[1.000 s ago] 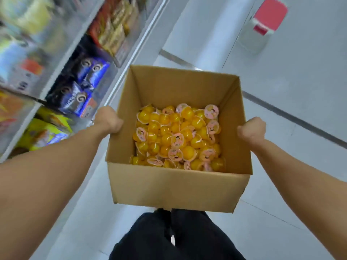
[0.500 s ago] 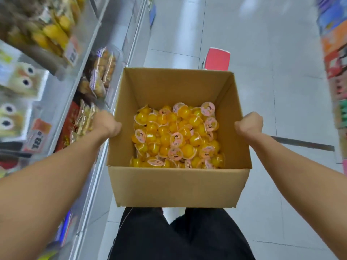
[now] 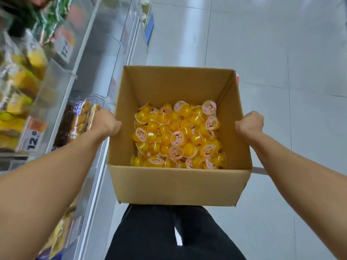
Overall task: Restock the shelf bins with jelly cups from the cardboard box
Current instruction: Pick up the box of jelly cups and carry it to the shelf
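Carrying an open cardboard box [image 3: 178, 186] down a shop aisle, chest-high, above black trousers [image 3: 169, 235] and a pale tiled floor [image 3: 272, 53]. Gripping the box's left wall from outside with the left hand [image 3: 106, 123], knuckles up and fingers curled down against the cardboard; gripping the right wall likewise with the right hand [image 3: 248, 123], fist closed on the side, fingertips hidden below. Holding both bare forearms stretched forward, one on each side of the box.

Lying loose inside, across the box floor: a heap of yellow jelly cups [image 3: 176, 136], some turned lid-up and showing pink round seals with a cartoon figure, others on their sides or upside down. Filling only the bottom layer, leaving the brown inner walls bare above.

Running along the left: clear plastic shelf bins [image 3: 56, 87], blurred by motion, with yellow packaged goods [image 3: 20, 79] in the upper-left one and a price label reading "12" [image 3: 32, 141] on a bin front. Sitting just beside the left hand: wrapped brown snack packs [image 3: 78, 121] in a lower bin. Showing farther along the shelf edge, a blue tag [image 3: 150, 29]. Peeking past the box's far right corner: a sliver of something red and white [image 3: 237, 79], too little showing to name.
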